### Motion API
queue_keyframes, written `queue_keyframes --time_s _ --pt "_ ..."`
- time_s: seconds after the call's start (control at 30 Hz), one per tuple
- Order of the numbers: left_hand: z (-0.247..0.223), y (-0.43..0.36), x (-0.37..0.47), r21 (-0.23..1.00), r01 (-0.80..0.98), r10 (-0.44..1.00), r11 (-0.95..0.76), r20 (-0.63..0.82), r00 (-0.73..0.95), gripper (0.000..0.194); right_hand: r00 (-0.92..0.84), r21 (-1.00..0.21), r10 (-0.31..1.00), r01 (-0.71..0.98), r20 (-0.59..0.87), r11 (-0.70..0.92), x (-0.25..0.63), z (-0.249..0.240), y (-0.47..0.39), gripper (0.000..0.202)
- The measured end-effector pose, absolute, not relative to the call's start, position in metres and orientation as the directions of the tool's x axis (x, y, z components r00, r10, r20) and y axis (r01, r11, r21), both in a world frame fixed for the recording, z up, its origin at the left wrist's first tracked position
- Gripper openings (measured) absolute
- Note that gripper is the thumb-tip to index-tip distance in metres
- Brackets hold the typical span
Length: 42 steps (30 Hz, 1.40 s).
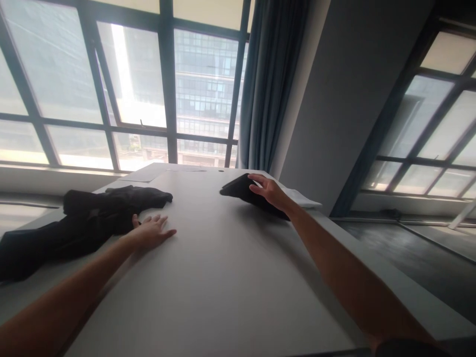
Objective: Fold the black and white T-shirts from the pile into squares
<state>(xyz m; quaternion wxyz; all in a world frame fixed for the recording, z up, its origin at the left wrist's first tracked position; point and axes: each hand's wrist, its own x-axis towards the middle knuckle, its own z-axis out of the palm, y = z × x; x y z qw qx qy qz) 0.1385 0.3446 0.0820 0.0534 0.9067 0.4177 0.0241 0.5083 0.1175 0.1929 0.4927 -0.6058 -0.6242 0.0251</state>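
Note:
My left hand [152, 231] is spread low over the white table [208, 282], fingers apart and holding nothing. Just beyond and to the left of it lies a crumpled black garment [92, 213], stretching to the left edge of the view. On the right side, my right hand [269, 192] grips a folded black garment [240, 187] by its upper edge. That bundle is tilted, with its near part raised and a shadow under it. Part of it is hidden behind my right hand and wrist.
Behind my right wrist, something white and flat [301, 198] lies by the table's right edge. Sheets of paper [139, 173] rest at the far left end. A window [204, 89], a blue-grey curtain [264, 89] and a wide pillar [345, 99] stand beyond the table.

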Motion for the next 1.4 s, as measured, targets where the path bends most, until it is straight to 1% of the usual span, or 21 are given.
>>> queue_keyframes --time_s 0.1,0.17,0.23,0.3,0.37,0.4,0.43,0.5,0.57,0.67,0.73,0.8,0.9,1.0,1.07,1.13,1.2,1.23,1.3,1.37,1.4 --pt "0.094 0.307 0.158 0.242 0.643 0.681 -0.727 0.13 0.721 0.118 0.177 -0.67 0.789 0.652 0.589 0.354 0.486 0.196 0.105 0.061" --pt "0.103 0.282 0.175 0.327 0.521 0.6 -0.789 0.226 0.767 0.109 0.22 -0.687 0.805 0.667 0.551 0.288 0.484 0.186 0.103 0.067" --pt "0.109 0.263 0.192 0.397 0.318 0.449 -0.861 0.299 0.842 0.083 0.259 -0.667 0.819 0.72 0.511 0.189 0.484 0.17 0.106 0.072" --pt "0.108 0.251 0.206 0.43 0.171 0.339 -0.887 0.354 0.871 0.042 0.27 -0.59 0.826 0.802 0.496 0.093 0.479 0.152 0.108 0.074" --pt "0.101 0.245 0.217 0.485 0.135 0.361 -0.864 0.409 0.838 0.014 0.241 -0.448 0.826 0.894 0.509 0.016 0.467 0.139 0.106 0.077" --pt "0.097 0.244 0.22 0.538 0.138 0.413 -0.832 0.433 0.801 0.007 0.235 -0.368 0.814 0.929 0.532 -0.027 0.459 0.135 0.103 0.077" --pt "0.092 0.242 0.223 0.61 0.141 0.482 -0.78 0.443 0.756 0.007 0.242 -0.295 0.787 0.952 0.567 -0.08 0.449 0.134 0.098 0.073" --pt "0.088 0.238 0.225 0.782 0.112 0.625 -0.613 0.394 0.674 0.02 0.247 -0.191 0.73 0.968 0.637 -0.16 0.429 0.135 0.088 0.055" --pt "0.09 0.231 0.226 0.926 0.017 0.718 -0.376 0.28 0.637 0.035 0.178 -0.115 0.741 0.984 0.648 -0.136 0.409 0.139 0.081 0.045" --pt "0.101 0.216 0.224 0.979 -0.172 0.717 -0.112 0.199 0.668 0.049 0.045 -0.045 0.807 0.999 0.589 -0.022 0.386 0.141 0.078 0.052" --pt "0.108 0.209 0.221 0.966 -0.245 0.687 -0.086 0.236 0.687 0.052 0.022 -0.04 0.83 0.999 0.557 0.0 0.378 0.14 0.08 0.051" --pt "0.115 0.206 0.218 0.954 -0.274 0.664 -0.121 0.283 0.692 0.053 0.036 -0.053 0.844 0.999 0.535 -0.009 0.374 0.139 0.082 0.04" --pt "0.123 0.212 0.211 0.944 -0.278 0.651 -0.179 0.325 0.686 0.052 0.113 -0.1 0.835 0.993 0.538 -0.07 0.381 0.144 0.084 0.036" --pt "0.133 0.229 0.2 0.937 -0.295 0.708 -0.189 0.338 0.62 0.051 0.295 -0.178 0.753 0.955 0.588 -0.235 0.411 0.151 0.083 0.04" --pt "0.14 0.248 0.188 0.929 -0.319 0.799 -0.186 0.332 0.5 0.049 0.461 -0.258 0.647 0.885 0.607 -0.389 0.445 0.15 0.08 0.046" --pt "0.145 0.272 0.173 0.925 -0.31 0.882 -0.221 0.326 0.341 0.044 0.591 -0.312 0.585 0.8 0.556 -0.513 0.482 0.143 0.076 0.047" --pt "0.145 0.298 0.157 0.921 -0.231 0.9 -0.314 0.366 0.235 0.038 0.616 -0.288 0.653 0.786 0.441 -0.547 0.514 0.133 0.072 0.038" --pt "0.143 0.31 0.149 0.919 -0.127 0.898 -0.373 0.392 0.2 0.036 0.604 -0.282 0.681 0.797 0.414 -0.535 0.525 0.127 0.07 0.035" --pt "0.137 0.328 0.136 0.856 0.207 0.877 -0.474 0.438 0.199 0.033 0.57 -0.276 0.746 0.821 0.345 -0.5 0.538 0.118 0.069 0.034" --pt "0.128 0.337 0.131 0.682 0.506 0.845 -0.529 0.481 0.234 0.038 0.56 -0.287 0.784 0.823 0.267 -0.49 0.54 0.111 0.071 0.029" --pt "0.123 0.338 0.132 0.584 0.592 0.819 -0.556 0.507 0.269 0.044 0.565 -0.286 0.793 0.818 0.23 -0.5 0.538 0.109 0.072 0.03"
